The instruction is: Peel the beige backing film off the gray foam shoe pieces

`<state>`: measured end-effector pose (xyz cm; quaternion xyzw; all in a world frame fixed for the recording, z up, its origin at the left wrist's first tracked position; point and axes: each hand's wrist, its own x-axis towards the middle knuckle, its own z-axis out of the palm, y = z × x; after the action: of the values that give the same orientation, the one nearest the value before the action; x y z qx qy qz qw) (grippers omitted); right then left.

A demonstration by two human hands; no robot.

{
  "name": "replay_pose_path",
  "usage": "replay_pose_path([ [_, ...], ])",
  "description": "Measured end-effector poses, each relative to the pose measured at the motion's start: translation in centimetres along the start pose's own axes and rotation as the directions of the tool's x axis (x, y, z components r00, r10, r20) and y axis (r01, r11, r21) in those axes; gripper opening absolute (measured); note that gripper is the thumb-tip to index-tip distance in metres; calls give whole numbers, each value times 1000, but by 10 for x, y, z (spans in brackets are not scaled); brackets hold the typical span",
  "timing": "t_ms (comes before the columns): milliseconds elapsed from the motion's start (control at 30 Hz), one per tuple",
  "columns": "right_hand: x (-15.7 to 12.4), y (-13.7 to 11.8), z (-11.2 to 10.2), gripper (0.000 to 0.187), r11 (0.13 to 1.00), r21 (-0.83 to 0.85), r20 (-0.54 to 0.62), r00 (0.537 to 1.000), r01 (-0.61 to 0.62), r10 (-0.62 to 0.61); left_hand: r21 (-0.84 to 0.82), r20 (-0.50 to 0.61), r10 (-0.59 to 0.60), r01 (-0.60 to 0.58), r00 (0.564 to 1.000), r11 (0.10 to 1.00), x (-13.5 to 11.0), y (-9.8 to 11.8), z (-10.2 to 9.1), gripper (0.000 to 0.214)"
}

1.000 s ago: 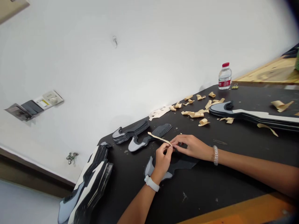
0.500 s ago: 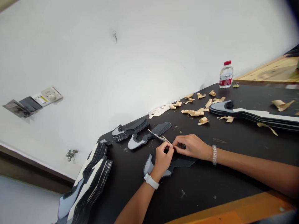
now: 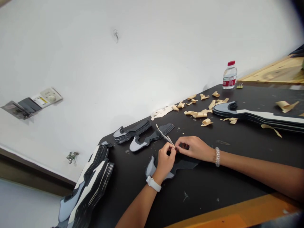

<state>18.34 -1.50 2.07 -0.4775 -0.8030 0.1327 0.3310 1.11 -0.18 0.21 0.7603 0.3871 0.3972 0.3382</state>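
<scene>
My left hand [image 3: 167, 158], with a white watch band at the wrist, pinches the lower end of a thin white strip [image 3: 163, 134]. The strip sticks up and away from the fingers toward the wall. Fingertips of my right hand [image 3: 193, 148], which has a clear coiled bracelet at its wrist, meet the left fingertips at the strip's end. Exactly how the right fingers grip it is too small to see. Beneath both hands a grey and black shoe-upper-like cut piece [image 3: 185, 165] lies flat, partly covered by the left hand.
Two small stacks of similar pieces [image 3: 133, 130] [image 3: 152, 136] lie beyond my hands. Taller stacks [image 3: 95, 180] with white strips stand at left, another stack [image 3: 261, 117] at right. Curled tan paper peelings [image 3: 197, 114], white scraps [image 3: 162, 112] and a water bottle [image 3: 229, 76] line the wall side.
The white strip's free end has swung up and to the right, so it stands steeper. Both hands stay almost in place, fingertips together. The pieces on the table have not moved.
</scene>
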Motion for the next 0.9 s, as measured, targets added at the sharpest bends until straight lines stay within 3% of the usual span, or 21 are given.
replay_pose_path([
  [500, -2, -2, -5, 14, 997, -67, 20, 999, 44, -43, 135, 41, 110, -115, 993, 984, -2, 7, 0, 15],
  [900, -1, 3, 0, 12, 995, 100, 11, 1000, -24, 23, 143, 50, 126, -132, 991, 981, -4, 8, 0, 15],
])
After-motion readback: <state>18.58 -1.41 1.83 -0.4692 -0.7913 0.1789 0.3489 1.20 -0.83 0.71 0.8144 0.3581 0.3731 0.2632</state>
